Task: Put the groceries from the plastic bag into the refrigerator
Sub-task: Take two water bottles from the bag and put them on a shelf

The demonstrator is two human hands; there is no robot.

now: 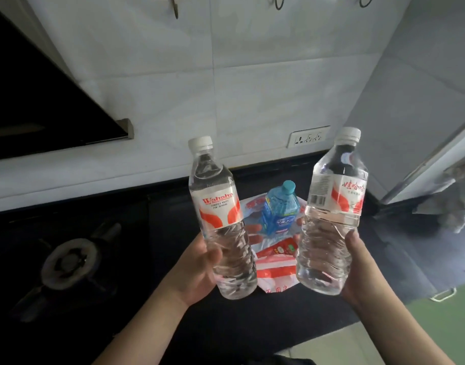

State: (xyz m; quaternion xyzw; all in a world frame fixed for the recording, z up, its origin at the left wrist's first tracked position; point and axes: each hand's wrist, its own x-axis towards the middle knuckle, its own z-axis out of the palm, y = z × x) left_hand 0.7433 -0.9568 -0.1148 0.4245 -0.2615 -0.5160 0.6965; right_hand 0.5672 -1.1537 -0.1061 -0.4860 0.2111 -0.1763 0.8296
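My left hand [197,270] grips the lower body of a clear Wahaha water bottle [220,214] with a white cap, held upright above the counter. My right hand [357,267] grips a second clear water bottle [334,206] of the same brand, tilted slightly right. Between and below them the red-and-white plastic bag [276,272] lies flat on the dark counter. On it stands a blue bottle [280,208] with a teal cap, and a red packet [278,248] lies in front of it. The refrigerator is not clearly in view.
A gas burner [70,262] sits on the dark cooktop at the left. A black range hood [41,96] slants above it. White tiled wall with a socket strip [309,137] behind. A grey cloth [455,204] hangs at the right by a pale door or panel [437,154].
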